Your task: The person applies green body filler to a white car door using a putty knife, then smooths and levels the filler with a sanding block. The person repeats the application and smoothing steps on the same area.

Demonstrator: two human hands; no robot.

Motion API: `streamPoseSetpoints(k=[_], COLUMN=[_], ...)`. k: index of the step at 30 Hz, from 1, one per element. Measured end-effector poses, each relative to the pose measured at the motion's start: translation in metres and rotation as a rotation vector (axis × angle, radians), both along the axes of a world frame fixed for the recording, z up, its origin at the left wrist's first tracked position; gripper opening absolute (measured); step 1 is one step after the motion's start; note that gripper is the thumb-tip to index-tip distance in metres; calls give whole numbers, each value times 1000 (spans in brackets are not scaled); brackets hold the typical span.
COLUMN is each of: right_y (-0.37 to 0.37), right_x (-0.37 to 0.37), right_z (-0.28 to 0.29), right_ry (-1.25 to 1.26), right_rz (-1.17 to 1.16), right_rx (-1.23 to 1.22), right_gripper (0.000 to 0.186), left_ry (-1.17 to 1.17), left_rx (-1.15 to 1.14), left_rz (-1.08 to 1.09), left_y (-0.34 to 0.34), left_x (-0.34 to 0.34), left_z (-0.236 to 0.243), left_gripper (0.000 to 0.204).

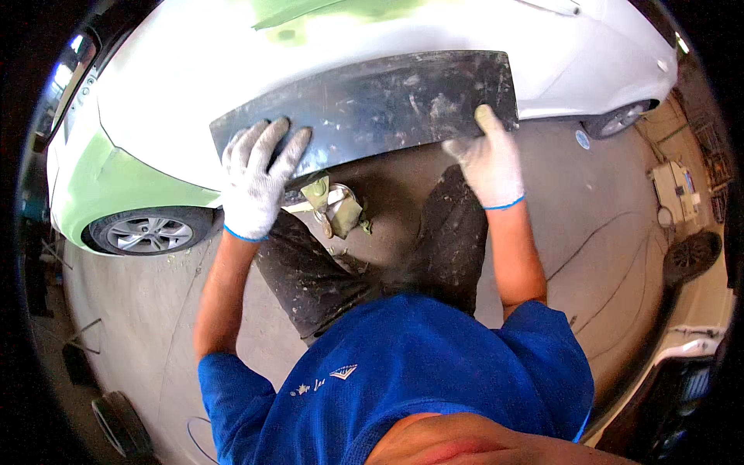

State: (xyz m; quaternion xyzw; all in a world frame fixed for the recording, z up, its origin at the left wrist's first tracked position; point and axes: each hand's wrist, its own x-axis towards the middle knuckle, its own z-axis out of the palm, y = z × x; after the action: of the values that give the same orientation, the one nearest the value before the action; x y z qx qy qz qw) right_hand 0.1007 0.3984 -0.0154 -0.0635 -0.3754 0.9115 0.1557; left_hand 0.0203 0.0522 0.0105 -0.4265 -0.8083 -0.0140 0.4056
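A long dark curved panel (372, 108), scuffed and dusted with pale marks, stands in front of the white car's (186, 93) lower side. Its material is unclear. Both hands wear whitish gloves with blue cuffs. My left hand (257, 182) lies on the panel's left end, its fingers spread on the dark face. At the lower right corner, my right hand (496, 167) grips the panel; one finger lies on the face, while other fingers are folded or hidden. Below the panel, between my knees, are a putty spreader (316, 192) smeared with green and a crumpled green-smeared piece (343, 217).
Light-green patches cover parts of the car's bodywork. A front wheel (151, 234) is at left, another wheel (620, 120) at far right. Cables (604, 232) cross the grey floor near a beige box (676, 192). A tyre (122, 422) lies at lower left.
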Motion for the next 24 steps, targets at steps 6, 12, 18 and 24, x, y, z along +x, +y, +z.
streamPoseSetpoints(k=[6, 12, 18, 24], right_y=[50, 75, 90, 98], right_x=[-59, -73, -91, -107], right_z=[21, 30, 47, 64], right_ry=[97, 169, 16, 76], right_rz=[-642, -807, -435, -514], right_rx=[820, 1572, 725, 837], right_gripper=[43, 55, 60, 50], left_ry=[133, 217, 227, 184], left_rx=[-16, 40, 93, 137], left_rz=[17, 12, -22, 12], left_y=[24, 39, 55, 62], left_x=[-53, -87, -114, -114], left_z=[18, 25, 17, 16], left_gripper=[56, 55, 57, 65])
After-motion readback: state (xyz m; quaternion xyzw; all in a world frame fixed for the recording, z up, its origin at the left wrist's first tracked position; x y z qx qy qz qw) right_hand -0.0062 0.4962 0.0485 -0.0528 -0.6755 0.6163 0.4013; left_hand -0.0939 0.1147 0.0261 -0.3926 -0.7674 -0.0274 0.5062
